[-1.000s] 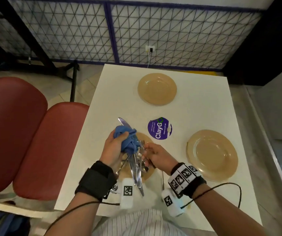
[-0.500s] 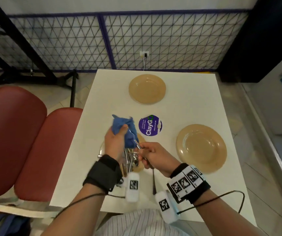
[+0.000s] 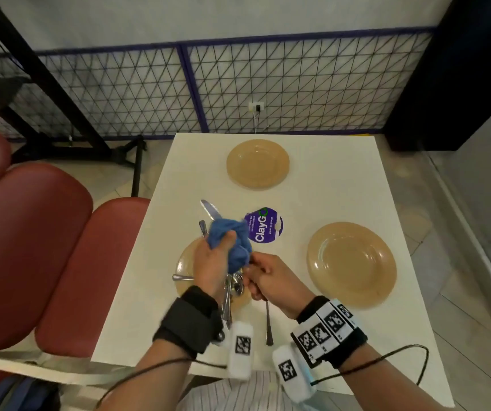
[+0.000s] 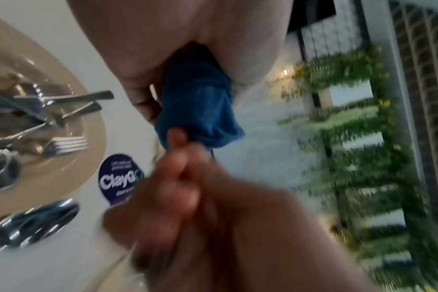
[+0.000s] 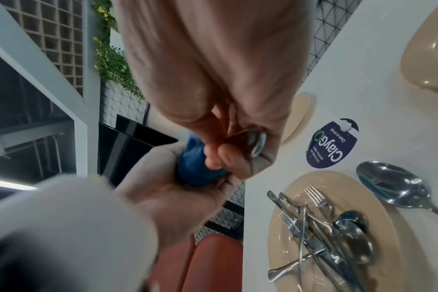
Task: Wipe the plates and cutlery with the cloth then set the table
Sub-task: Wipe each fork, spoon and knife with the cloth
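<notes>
My left hand [image 3: 213, 262] grips a bunched blue cloth [image 3: 229, 241] wrapped round a knife. The knife's blade tip [image 3: 210, 209] pokes out beyond the cloth. My right hand [image 3: 270, 277] holds the knife's handle, whose end [image 5: 256, 144] shows in the right wrist view next to the cloth [image 5: 193, 166]. Both hands hover over a tan plate [image 3: 183, 266] near the table's left edge. Several forks, knives and spoons [image 5: 320, 237] are piled on that plate [image 5: 288, 197]. A lone spoon [image 3: 268, 324] lies on the table by it. The left wrist view shows the cloth [image 4: 200, 102] too.
Two more tan plates sit on the white table [image 3: 342, 179], one far [image 3: 257, 164] and one right [image 3: 351, 264]. A purple round sticker [image 3: 263, 229] marks the table's middle. Red seats [image 3: 60, 262] stand to the left, and a mesh fence [image 3: 268, 90] runs behind.
Half a second ago the cloth covered the whole blade. It has slid back toward the handle, so the blade tip shows again. My head view has tilted up slightly.
</notes>
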